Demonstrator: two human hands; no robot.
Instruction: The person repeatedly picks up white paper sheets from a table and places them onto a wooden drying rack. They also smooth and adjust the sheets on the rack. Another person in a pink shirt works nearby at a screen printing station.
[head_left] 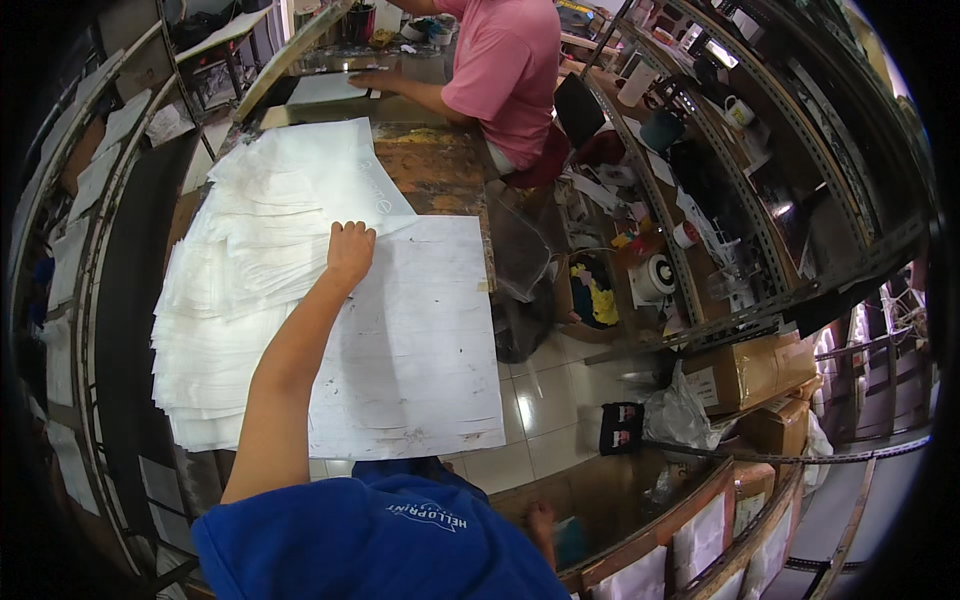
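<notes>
My left hand (351,253) is closed, its fingers curled down on the right edge of a stack of thin white sheets (230,300). The sheet edge beneath the fingers looks pinched. At the stack's far end, a sheet with a faint printed mark (345,160) lies on top. A white board with dark smudges (430,340) extends right of the stack, close to my left forearm. My right hand (540,525) shows only in part, low beside my blue shirt and over the brown surface of a rack; its fingers cannot be made out.
Across the table (430,170) a person in a pink shirt (505,80) rests a hand on a pale sheet (325,88) beside a raised frame (290,60). Metal shelving (740,170) stands at right, cardboard boxes (750,375) below. A drying rack (105,190) lines the left.
</notes>
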